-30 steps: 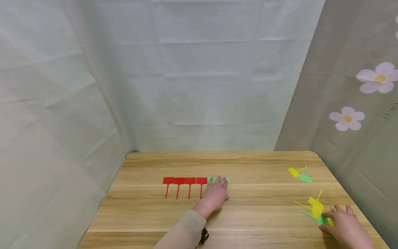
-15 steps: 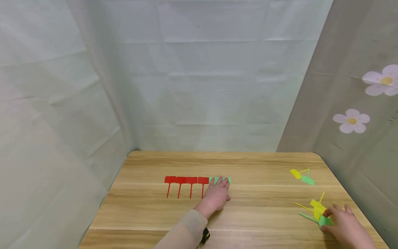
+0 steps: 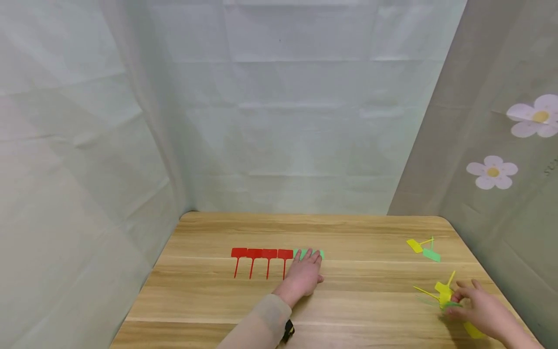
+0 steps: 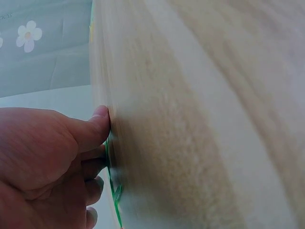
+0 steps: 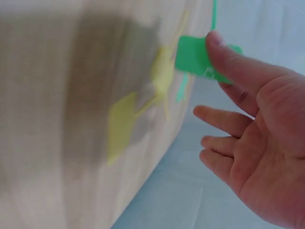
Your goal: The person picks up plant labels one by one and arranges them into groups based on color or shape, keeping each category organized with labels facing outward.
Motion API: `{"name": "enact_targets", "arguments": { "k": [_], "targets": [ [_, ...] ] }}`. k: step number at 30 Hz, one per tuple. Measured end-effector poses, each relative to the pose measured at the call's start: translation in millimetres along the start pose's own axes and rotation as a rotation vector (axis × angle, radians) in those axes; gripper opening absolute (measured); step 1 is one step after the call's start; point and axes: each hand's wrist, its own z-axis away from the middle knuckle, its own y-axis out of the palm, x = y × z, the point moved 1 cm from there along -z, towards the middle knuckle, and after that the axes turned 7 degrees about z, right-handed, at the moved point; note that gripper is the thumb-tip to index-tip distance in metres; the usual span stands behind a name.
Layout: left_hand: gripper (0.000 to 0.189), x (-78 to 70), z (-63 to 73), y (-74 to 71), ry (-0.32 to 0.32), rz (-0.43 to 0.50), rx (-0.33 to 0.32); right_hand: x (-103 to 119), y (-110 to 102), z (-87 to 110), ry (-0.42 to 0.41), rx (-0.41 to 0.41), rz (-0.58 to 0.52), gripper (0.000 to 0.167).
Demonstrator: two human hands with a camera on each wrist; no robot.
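Note:
In the head view my left hand (image 3: 304, 275) lies with spread, straight fingers on light green plant tags (image 3: 322, 254), which it mostly covers. They continue a row of several red plant tags (image 3: 239, 252), flat with stems pointing toward me. At the right, my right hand (image 3: 484, 310) pinches a green plant tag (image 5: 187, 55) between thumb and index finger. The right wrist view shows this tag raised off the table, its stem upward, the other fingers loosely extended. Yellow plant tags (image 3: 443, 294) lie beneath and beside that hand, some overlapping.
Farther back on the right, a yellow tag (image 3: 415, 246) and a green tag (image 3: 432, 255) lie with stems crossing. The wooden table (image 3: 348, 310) meets pale cloth walls (image 3: 296, 145) at its back and sides. A black-and-yellow object (image 3: 288, 331) sits by the left sleeve.
My right hand has lifted the green tag off the yellow pile, and its plate has tilted to nearly edge-on. My left hand stays on the row. The head view has shifted slightly.

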Motion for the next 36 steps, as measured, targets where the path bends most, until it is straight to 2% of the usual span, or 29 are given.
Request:
{"name": "enact_targets", "arguments": {
  "k": [8, 13, 17, 21, 30, 36],
  "targets": [
    [0.066, 0.6, -0.7, 2.1, 0.0, 0.004, -0.01, 18, -21, -9.5, -0.025, -0.112, 0.007, 0.031],
    [0.067, 1.3, -1.1, 4.4, -0.002, -0.007, -0.004, 31, -28, -19.8, -0.034, -0.123, 0.017, 0.028],
    [0.067, 0.7, -0.3, 4.8, -0.005, 0.003, -0.004, 44, -33, -29.5, -0.074, -0.119, 0.028, 0.021],
    [0.067, 0.3, -0.8, 3.9, -0.008, 0.008, -0.008, 60, -36, -38.4, -0.12, -0.119, -0.019, 0.014],
    [0.066, 0.5, -2.9, 6.2, -0.013, -0.012, -0.001, 97, -32, -60.2, -0.246, -0.159, -0.133, 0.016],
    [0.067, 0.3, -4.0, 7.8, -0.023, -0.026, 0.013, 115, -22, -85.3, -0.248, -0.123, -0.243, 0.019]
  ]
}}
